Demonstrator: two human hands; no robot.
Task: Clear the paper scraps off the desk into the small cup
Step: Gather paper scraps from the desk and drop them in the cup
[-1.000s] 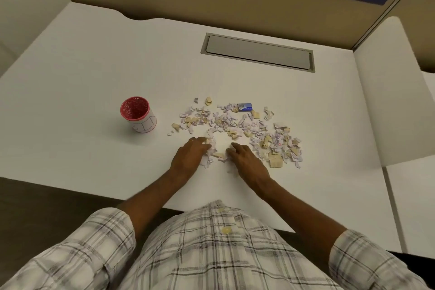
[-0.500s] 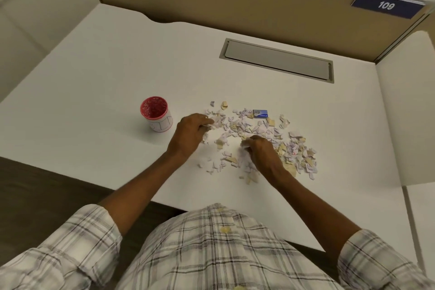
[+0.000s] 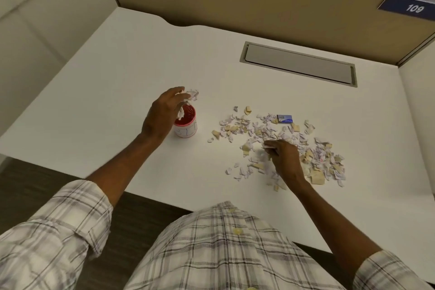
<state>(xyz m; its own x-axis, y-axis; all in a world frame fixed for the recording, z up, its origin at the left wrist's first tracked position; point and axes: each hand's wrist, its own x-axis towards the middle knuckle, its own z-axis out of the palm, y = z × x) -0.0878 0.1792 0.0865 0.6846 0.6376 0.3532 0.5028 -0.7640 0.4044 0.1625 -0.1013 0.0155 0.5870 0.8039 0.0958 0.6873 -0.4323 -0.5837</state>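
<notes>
A small cup with a red inside and white wall stands on the white desk. My left hand hovers right over its mouth, fingers pinched on a bunch of white paper scraps, some hanging down into the cup. A spread of white and tan paper scraps lies to the right of the cup. My right hand rests on that pile, its fingertips pinching a white scrap at the pile's middle.
A small blue box lies at the far edge of the scraps. A grey cable hatch is set in the desk behind. Tan partition walls close the back and right, with a blue "109" plate.
My left hand has lifted a pinch of scraps from the pile and carried it left to above the cup. My right hand stays on the pile, pinching scraps.
</notes>
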